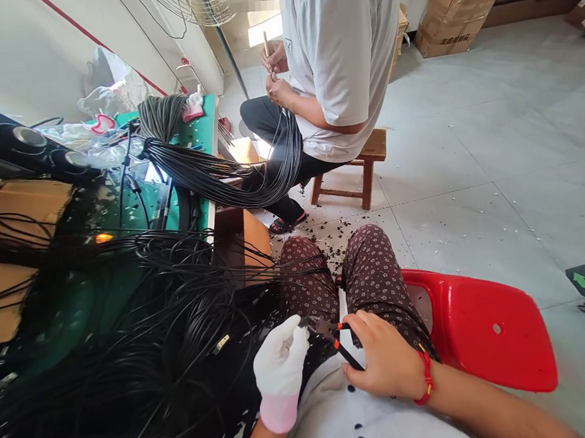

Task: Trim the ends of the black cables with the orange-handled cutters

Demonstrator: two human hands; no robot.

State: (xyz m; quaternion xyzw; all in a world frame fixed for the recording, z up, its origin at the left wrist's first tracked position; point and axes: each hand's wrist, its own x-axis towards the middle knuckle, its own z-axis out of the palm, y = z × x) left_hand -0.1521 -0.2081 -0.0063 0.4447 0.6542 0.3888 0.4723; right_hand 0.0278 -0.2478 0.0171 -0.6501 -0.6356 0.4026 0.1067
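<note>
My left hand (281,364), in a white glove with a pink cuff, is closed in a pinch on the end of a thin black cable (258,295). That cable runs off to a big tangle of black cables (146,349) at my left. My bare right hand (382,356), with a red string bracelet on the wrist, is wrapped round the black and orange handles of small cutting pliers (333,336). The jaws of the pliers point at the cable end, just beside my left fingertips. Both hands hover over my lap, above patterned trousers.
A red plastic stool (485,329) stands at my right. Ahead, another person (336,62) sits on a wooden stool (364,167) working on a cable bundle (219,177) draped from a green workbench (200,125). Black scraps litter the grey floor; cardboard boxes (451,14) stand far back.
</note>
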